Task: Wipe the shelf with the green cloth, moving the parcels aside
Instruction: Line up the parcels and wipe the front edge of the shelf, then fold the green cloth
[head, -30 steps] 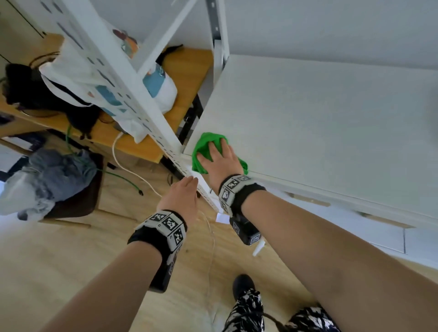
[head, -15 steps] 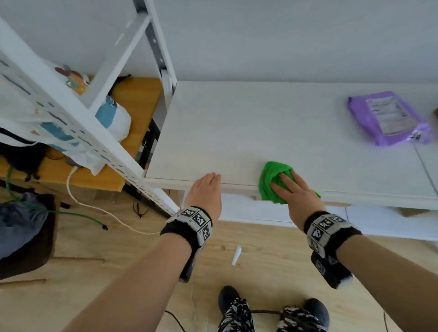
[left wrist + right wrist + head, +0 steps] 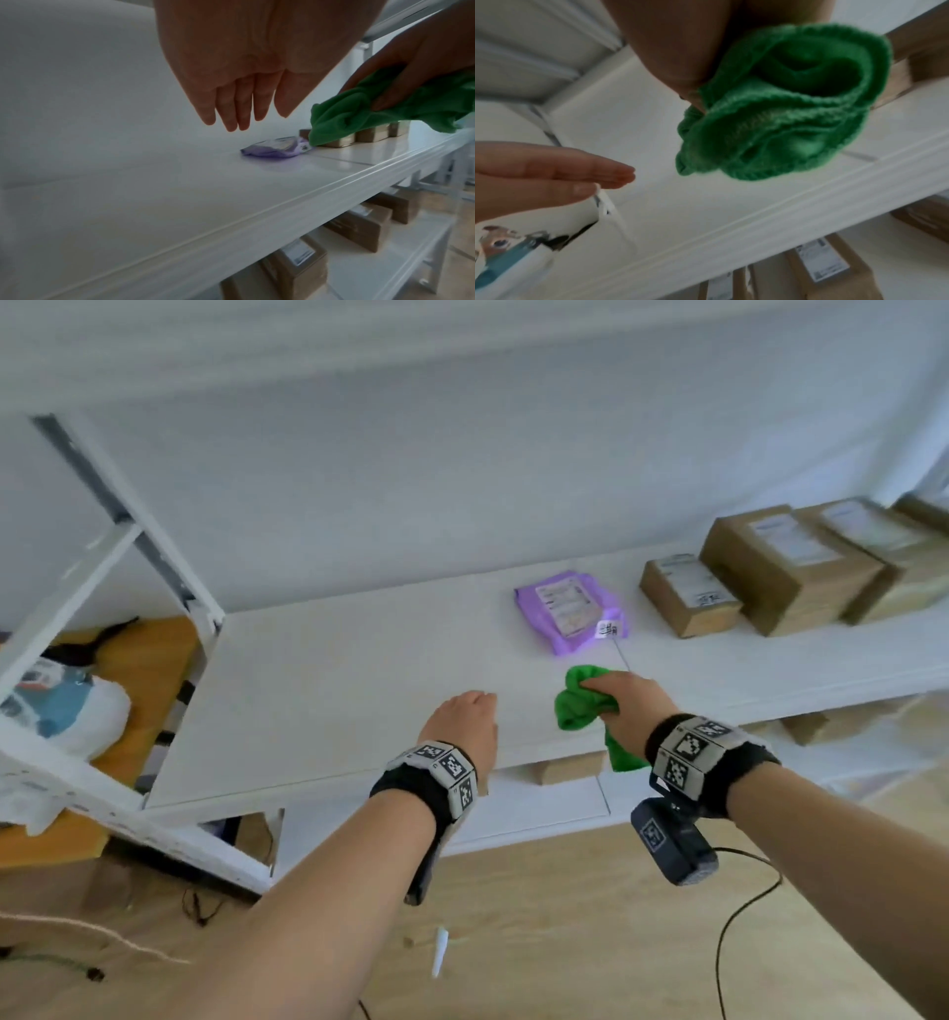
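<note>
my right hand [image 3: 629,711] holds the green cloth [image 3: 583,706] bunched and lifted clear of the shelf [image 3: 328,690], likely to carry it on. my left hand [image 3: 464,724] hovers flat, fingers straight, holding nothing, free to shift the purple parcel [image 3: 567,611] lying just beyond. brown parcels [image 3: 760,567] sit further right.

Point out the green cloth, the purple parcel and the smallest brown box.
green cloth [image 3: 577,706]: head view, on its bunched folds.
purple parcel [image 3: 565,608]: head view, on its label.
smallest brown box [image 3: 685,595]: head view, on its top face.
</note>
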Demonstrator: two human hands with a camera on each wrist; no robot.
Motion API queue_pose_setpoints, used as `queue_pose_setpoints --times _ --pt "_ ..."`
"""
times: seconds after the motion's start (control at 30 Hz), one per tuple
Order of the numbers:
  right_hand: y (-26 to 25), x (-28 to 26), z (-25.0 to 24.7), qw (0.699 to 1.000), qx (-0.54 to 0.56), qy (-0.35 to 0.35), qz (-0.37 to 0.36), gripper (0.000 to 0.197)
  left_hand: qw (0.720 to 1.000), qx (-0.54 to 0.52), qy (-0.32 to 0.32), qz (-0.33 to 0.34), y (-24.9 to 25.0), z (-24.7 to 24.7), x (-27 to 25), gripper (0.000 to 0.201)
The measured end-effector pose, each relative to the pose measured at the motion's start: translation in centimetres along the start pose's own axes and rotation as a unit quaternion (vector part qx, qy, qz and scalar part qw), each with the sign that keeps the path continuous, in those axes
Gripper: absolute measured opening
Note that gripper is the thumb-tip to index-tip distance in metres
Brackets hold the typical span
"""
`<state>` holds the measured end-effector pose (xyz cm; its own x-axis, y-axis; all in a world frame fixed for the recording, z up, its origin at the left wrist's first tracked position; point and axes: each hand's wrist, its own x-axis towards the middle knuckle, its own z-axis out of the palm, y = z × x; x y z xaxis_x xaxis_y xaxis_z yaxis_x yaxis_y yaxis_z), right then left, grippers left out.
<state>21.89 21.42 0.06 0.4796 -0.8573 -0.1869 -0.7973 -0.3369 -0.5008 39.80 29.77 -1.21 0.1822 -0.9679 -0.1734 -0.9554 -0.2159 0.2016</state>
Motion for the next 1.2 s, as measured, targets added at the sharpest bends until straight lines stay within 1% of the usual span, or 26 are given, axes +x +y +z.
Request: queue_pose_setpoints --times 0.1,0.23,0.33,0.43,0.57,0.67,0.77,0.87,1.03,1.13,1.2 --pt "4.1 -2.2 -4.1 0.999 0.007 0.048 0.016 0.043 0.999 -0.008 0.005 0.035 6.4 -0.1 2.2 0.046" --pt "9.7 -4.9 -8.7 0.995 0.014 0.095 0.037 0.042 0.997 -0.008 0.009 0.079 14.6 -0.1 4.5 0.047" --pt "12.8 -6.8 -11.8 0.99 0.021 0.128 0.056 0.04 0.993 -0.011 0.009 0.119 20.0 -0.3 5.8 0.054" --pt "15.5 -8.1 -14.2 0.985 0.026 0.156 0.074 0.039 0.987 -0.02 0.007 0.159 24.6 -0.5 6.9 0.056" --pt "18.2 -9.1 -16.5 0.976 0.042 0.19 0.098 0.038 0.975 -0.045 0.001 0.217 30.0 -1.0 8.3 0.054" --pt "20.1 -9.3 -17.9 0.968 0.042 0.215 0.12 0.038 0.969 -0.044 -0.001 0.242 33.1 -1.6 9.8 0.043" --pt "22.0 -9.5 -19.6 0.96 0.044 0.24 0.136 0.036 0.958 -0.077 -0.018 0.276 35.8 -2.3 11.3 0.033" --pt "23.9 -9.7 -21.5 0.951 0.04 0.261 0.162 0.036 0.945 -0.106 -0.022 0.309 39.2 -2.9 13.4 0.028" --pt "27.7 -10.2 -23.9 0.927 0.038 0.305 0.214 0.037 0.922 -0.181 -0.043 0.339 45.4 -2.3 16.7 0.028" --pt "31.0 -10.9 -24.8 0.91 0.042 0.323 0.256 0.04 0.901 -0.229 -0.071 0.362 49.6 -1.1 17.9 0.026" --pt "33.5 -11.6 -25.6 0.9 0.045 0.331 0.279 0.039 0.891 -0.244 -0.08 0.374 52.6 -0.2 18.3 0.029"
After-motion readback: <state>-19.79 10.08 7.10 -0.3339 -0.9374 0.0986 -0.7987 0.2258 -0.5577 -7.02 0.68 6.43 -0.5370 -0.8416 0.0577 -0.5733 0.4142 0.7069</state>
